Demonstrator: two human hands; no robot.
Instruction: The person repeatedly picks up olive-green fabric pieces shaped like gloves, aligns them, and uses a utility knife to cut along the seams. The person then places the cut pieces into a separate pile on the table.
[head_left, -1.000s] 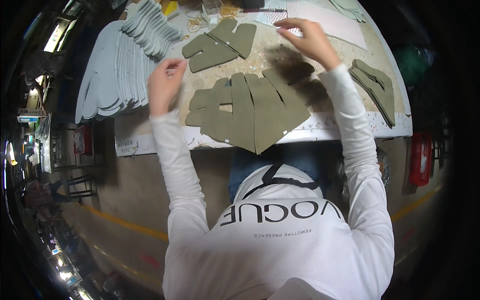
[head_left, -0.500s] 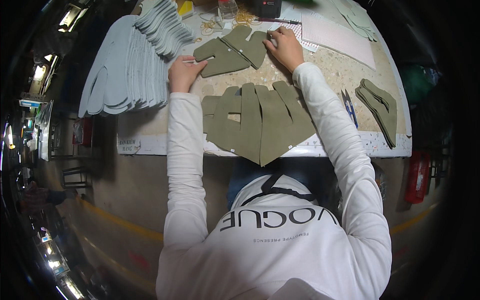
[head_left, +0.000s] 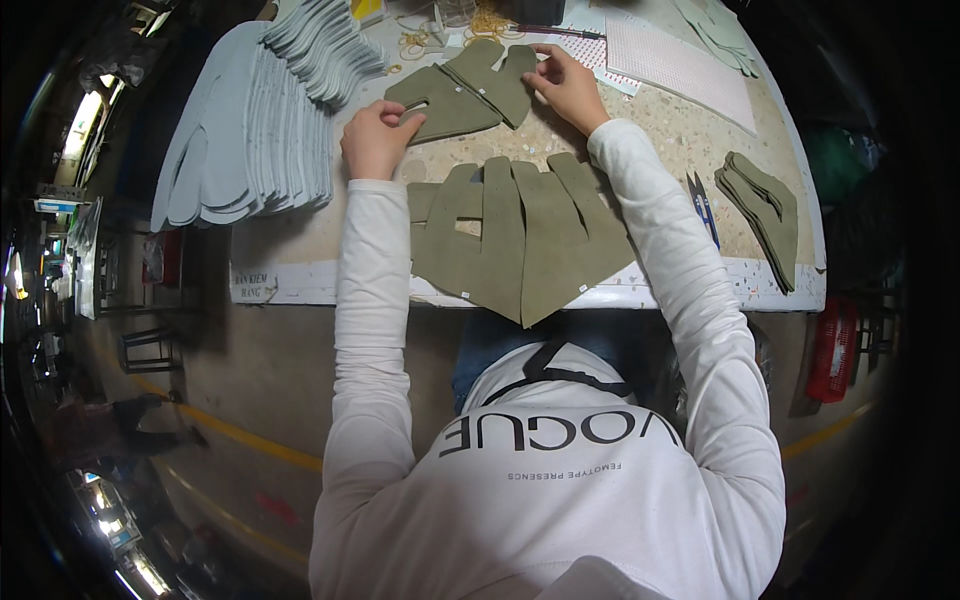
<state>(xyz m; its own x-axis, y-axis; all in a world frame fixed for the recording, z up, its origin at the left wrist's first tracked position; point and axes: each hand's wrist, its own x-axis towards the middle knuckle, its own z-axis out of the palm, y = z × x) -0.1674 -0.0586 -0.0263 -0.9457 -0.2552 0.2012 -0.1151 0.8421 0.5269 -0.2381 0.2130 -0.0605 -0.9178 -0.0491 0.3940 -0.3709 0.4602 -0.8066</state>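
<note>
Viewed from my remote post, two olive cut pieces point(head_left: 450, 108) lie toward the far edge of a speckled, white-bordered table point(head_left: 650, 135). The left hand point(head_left: 375, 140) touches their left side, the right hand point(head_left: 568, 88) their right; thumbs and fingers sit slightly apart, and I cannot tell whether either pinches. A larger olive spread point(head_left: 555, 235) overhangs the near edge. Grey stacked pieces point(head_left: 285, 135) line the left edge; blue-handled snips point(head_left: 704, 212) and folded olive pieces point(head_left: 765, 215) rest toward the near right corner. Beyond, I see a red basket point(head_left: 833, 350), a dark stool point(head_left: 150, 350), and a yellow line point(head_left: 240, 432) crossing the dim floor point(head_left: 270, 350).
</note>
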